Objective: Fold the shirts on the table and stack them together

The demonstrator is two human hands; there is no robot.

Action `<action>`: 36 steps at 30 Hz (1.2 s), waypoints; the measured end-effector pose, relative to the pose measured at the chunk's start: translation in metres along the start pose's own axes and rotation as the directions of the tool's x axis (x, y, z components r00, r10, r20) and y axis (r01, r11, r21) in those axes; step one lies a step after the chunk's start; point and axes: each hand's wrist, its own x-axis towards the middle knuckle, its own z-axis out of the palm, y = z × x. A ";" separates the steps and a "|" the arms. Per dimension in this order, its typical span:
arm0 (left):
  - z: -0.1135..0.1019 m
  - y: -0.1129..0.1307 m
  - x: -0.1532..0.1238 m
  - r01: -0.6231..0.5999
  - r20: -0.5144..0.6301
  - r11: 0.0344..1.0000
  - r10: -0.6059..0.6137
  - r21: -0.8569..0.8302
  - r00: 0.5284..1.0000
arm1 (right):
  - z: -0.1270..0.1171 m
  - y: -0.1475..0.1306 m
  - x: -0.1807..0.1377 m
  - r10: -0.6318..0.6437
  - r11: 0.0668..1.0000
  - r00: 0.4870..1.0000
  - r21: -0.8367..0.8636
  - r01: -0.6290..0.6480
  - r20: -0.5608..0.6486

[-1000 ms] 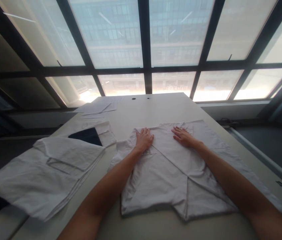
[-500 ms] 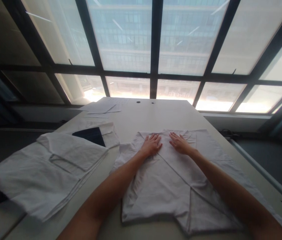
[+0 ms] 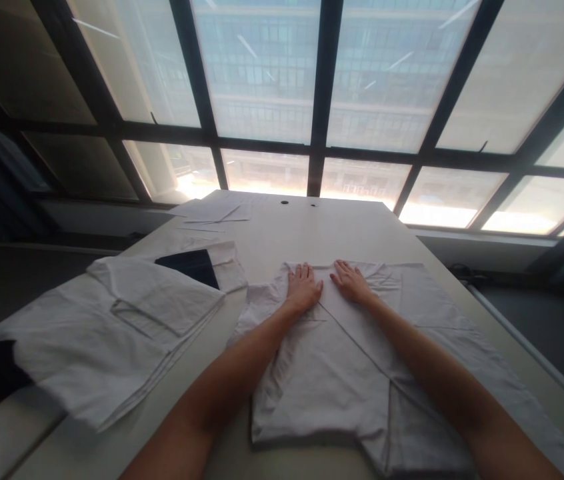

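A white garment point(image 3: 332, 380), perhaps a shirt or coat, lies spread on the table with parts of it folded over one another. My left hand point(image 3: 304, 287) rests flat on its far part, fingers stretched forward. Just to the right, my right hand point(image 3: 351, 283) lies palm down on the same cloth, fingers out and angled to the left. Neither hand grips anything. A diagonal edge of the cloth runs from between the hands toward the near right. My forearms cover parts of the garment's two sides.
Left of the garment lies a heap of white clothing point(image 3: 112, 333) with a dark blue piece point(image 3: 192, 268) on it. Sheets of paper point(image 3: 212, 211) sit at the far left of the white table point(image 3: 337, 230). Beyond the far edge stand large windows point(image 3: 262, 73) with dark frames.
My right hand has slid slightly left over the cloth, and my left hand's fingers point more forward. The whole view has shifted a little; the garments lie as before.
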 end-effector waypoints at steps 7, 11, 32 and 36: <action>-0.007 -0.017 0.009 0.165 0.000 0.986 -0.165 -0.004 0.986 | 0.001 0.002 0.000 0.106 0.994 0.993 -0.003 -0.106 -0.046; -0.025 -0.033 0.021 0.189 0.090 0.980 -0.184 -0.057 0.979 | 0.000 0.001 0.000 0.119 0.993 0.991 0.007 -0.118 -0.054; -0.087 -0.143 -0.143 0.083 -0.074 0.948 -0.111 -0.306 0.991 | 0.013 0.005 0.003 0.102 0.992 0.985 0.095 -0.089 -0.138; -0.096 -0.139 -0.148 0.272 0.058 0.788 -0.289 -0.553 0.956 | 0.015 0.008 0.004 0.083 0.993 0.986 0.097 -0.070 -0.143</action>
